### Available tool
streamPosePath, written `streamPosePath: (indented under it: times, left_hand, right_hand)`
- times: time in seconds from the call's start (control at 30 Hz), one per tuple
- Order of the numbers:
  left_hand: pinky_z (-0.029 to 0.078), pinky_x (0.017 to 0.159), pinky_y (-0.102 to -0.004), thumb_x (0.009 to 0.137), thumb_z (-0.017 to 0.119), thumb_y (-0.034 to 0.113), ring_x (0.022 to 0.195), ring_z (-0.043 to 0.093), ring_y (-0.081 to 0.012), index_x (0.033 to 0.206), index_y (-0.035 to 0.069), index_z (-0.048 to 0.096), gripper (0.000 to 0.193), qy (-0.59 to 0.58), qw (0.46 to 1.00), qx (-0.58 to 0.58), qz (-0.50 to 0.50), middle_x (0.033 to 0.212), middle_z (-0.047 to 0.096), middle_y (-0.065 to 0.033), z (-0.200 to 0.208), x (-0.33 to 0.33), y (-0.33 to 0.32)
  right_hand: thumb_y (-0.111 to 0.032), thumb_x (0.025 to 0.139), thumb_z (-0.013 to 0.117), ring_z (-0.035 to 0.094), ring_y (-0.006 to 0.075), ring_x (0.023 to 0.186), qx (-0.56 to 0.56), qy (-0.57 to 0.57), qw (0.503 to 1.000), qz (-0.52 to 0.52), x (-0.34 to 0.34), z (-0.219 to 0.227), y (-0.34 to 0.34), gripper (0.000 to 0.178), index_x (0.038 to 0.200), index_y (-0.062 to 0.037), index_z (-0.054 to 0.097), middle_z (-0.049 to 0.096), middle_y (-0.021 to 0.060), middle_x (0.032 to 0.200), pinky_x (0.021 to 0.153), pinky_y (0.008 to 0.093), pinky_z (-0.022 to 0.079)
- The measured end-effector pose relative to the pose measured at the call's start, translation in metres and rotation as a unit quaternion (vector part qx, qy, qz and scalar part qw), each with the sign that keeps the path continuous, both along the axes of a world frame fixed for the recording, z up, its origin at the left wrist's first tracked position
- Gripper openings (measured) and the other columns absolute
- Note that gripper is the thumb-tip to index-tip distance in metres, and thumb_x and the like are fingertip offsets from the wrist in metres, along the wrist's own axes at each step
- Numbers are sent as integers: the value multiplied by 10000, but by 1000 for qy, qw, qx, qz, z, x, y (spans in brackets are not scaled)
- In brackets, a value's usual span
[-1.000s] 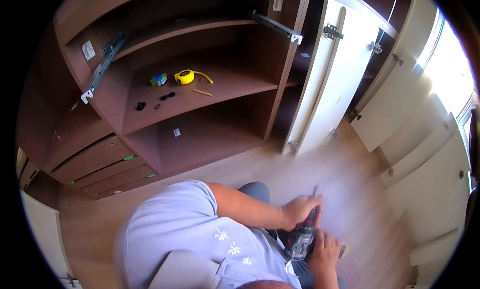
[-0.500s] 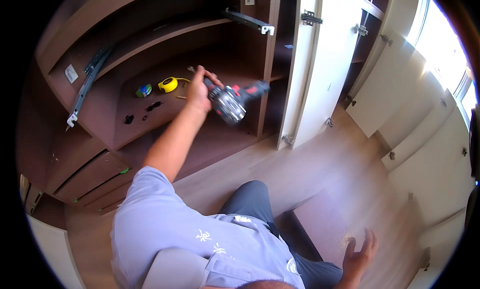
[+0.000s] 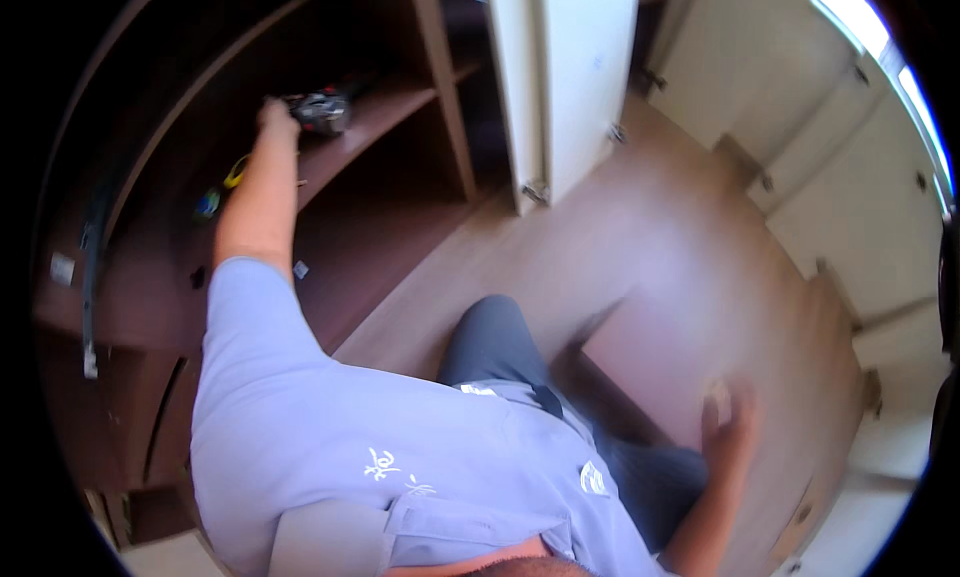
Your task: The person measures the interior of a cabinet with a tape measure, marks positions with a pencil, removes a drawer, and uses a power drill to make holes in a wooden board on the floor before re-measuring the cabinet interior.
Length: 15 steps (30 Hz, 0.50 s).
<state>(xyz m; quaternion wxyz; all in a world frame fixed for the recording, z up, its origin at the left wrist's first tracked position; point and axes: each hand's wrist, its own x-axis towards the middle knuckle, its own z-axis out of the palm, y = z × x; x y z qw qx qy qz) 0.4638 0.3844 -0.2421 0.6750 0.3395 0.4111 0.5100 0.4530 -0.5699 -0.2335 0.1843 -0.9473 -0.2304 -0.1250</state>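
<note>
At the far left, my left hand is closed around the front end of a grey and red cordless drill, which is held over the brown cabinet shelf. Motion blur leaves it unclear whether the drill touches the shelf. Partly behind my left forearm is a yellow tape measure, with a small green and blue item beside it. My right hand, blurred, hangs low on the right with thumb and fingers apart, above a brown panel on the floor.
White doors with hinges stand by the cabinet's right side. More pale panels lean along the right wall under a window. A metal drawer slide is fixed to the left cabinet side. Small dark parts lie near my left forearm.
My left hand has carried the drill away from me, farther into the cabinet. The whole view has shifted. My right hand stays low over the floor panel.
</note>
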Motion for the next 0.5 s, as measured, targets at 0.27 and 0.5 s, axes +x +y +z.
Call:
streamPosePath:
  times: [0.27,0.5]
  left_hand:
    - [540,1082,-524,1129,468,311,1243,654,-341,1428,-22,618,472,157,971,66,-168,1416,653,-194,-10,-35,132]
    - [538,1050,-448,1028,685,360,1272,655,-297,1447,-31,603,579,245,961,109,-72,1462,653,-163,35,25,-27]
  right_hand:
    - [-178,886,807,627,390,1262,7,159,985,-70,27,-16,-19,432,1291,-66,704,675,167,1350,1077,454,519]
    - [-462,993,694,304,351,1598,-195,181,964,16,31,-62,53,810,1599,3,421,343,197,1709,1301,452,291]
